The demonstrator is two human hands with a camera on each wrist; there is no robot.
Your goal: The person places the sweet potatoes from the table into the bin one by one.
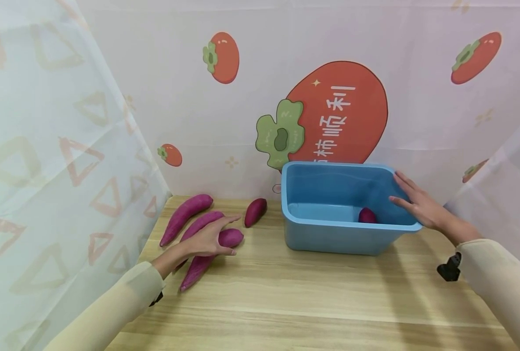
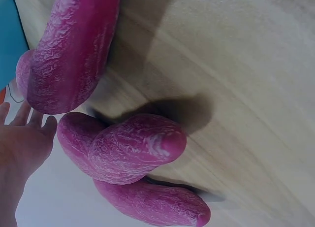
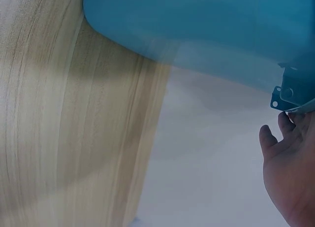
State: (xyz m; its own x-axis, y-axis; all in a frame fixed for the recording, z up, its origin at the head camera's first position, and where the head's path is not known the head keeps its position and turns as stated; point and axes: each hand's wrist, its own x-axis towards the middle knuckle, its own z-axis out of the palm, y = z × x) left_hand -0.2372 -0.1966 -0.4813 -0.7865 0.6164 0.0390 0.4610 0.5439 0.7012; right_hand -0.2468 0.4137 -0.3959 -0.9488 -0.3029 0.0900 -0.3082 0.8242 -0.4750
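Observation:
My left hand (image 1: 206,241) is over the purple sweet potatoes at the left, thumb and fingers spread around the upper part of the nearest sweet potato (image 1: 197,272). Part of that one is hidden under the hand. Just behind it lies a second long sweet potato (image 1: 202,221), partly covered by the hand, and a third (image 1: 184,219) lies farther left. In the left wrist view, the fingers reach out straight beside a large sweet potato (image 2: 74,49). My right hand (image 1: 422,207) rests on the right rim of a blue bin (image 1: 330,237), fingers extended. Inside the bin is a dark purple sweet potato (image 1: 367,216).
A short dark sweet potato (image 1: 255,212) lies between the left hand and the bin. The wooden table (image 1: 286,302) runs back to a white printed cloth (image 1: 185,97), and more cloth hangs at both sides.

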